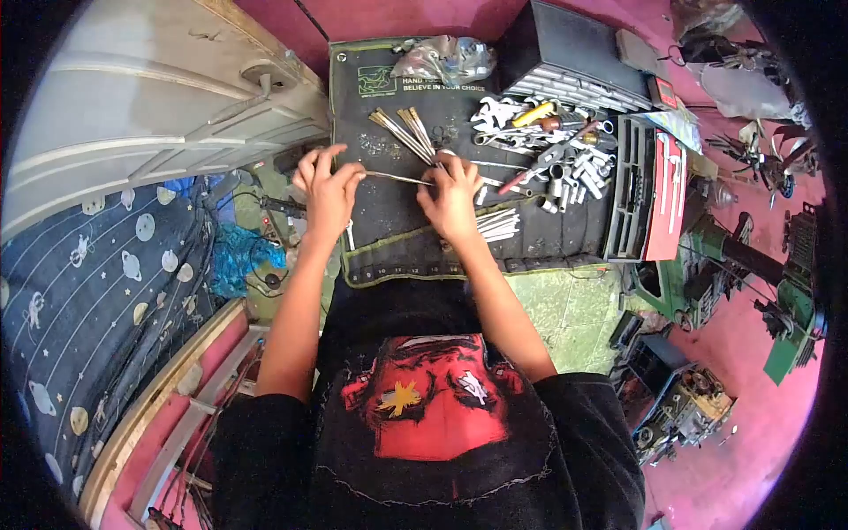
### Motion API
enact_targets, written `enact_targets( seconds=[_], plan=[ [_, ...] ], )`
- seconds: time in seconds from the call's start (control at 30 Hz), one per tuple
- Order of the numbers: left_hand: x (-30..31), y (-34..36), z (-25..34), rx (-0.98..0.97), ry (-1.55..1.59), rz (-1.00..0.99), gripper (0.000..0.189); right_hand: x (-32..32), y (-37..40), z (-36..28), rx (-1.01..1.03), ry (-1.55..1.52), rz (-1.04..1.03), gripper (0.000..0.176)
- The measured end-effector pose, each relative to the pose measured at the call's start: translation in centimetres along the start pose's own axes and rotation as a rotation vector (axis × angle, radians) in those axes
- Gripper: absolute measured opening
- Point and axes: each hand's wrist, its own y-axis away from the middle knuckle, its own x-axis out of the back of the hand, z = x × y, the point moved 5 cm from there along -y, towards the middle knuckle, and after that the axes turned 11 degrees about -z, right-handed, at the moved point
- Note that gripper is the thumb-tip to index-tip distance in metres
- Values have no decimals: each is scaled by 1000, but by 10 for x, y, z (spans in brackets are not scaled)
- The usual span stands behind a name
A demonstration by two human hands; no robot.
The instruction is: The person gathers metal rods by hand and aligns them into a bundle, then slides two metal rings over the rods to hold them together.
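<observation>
A thin metal rod [396, 177] runs nearly level between my two hands, over the black tool mat [369, 216]. My left hand [327, 193] pinches its left end between thumb and fingertip, with the other fingers loosely curled. My right hand [452, 199] grips the rod's right end, its fingers bent over and hiding the tip. Just above my right hand lies a fanned bundle of similar thin rods [404, 134] with brownish ends. Below that hand, several pale metal sticks [499, 225] rest on the mat, partly behind my wrist.
Wrenches [502, 110], sockets [587, 168] and a yellow-handled tool [533, 115] are heaped on the right. A clear plastic bag [446, 60] and a dark drawer cabinet [565, 53] stand at the back. An open tool case [629, 190] lies at the right edge, a door [185, 115] at left.
</observation>
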Motion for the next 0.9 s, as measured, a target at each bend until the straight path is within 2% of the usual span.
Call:
enact_targets(
  seconds=[0.43, 0.7, 0.9],
  plan=[
    [-70, 54, 124, -53, 147, -173, 12, 87, 68, 102, -43, 71, -230, 20],
    [-93, 77, 150, 36, 130, -164, 16, 92, 77, 124, 82, 123, -265, 12],
    [-99, 86, 152, 124, 88, -147, 19, 85, 77, 133, 142, 156, -271, 14]
  ],
)
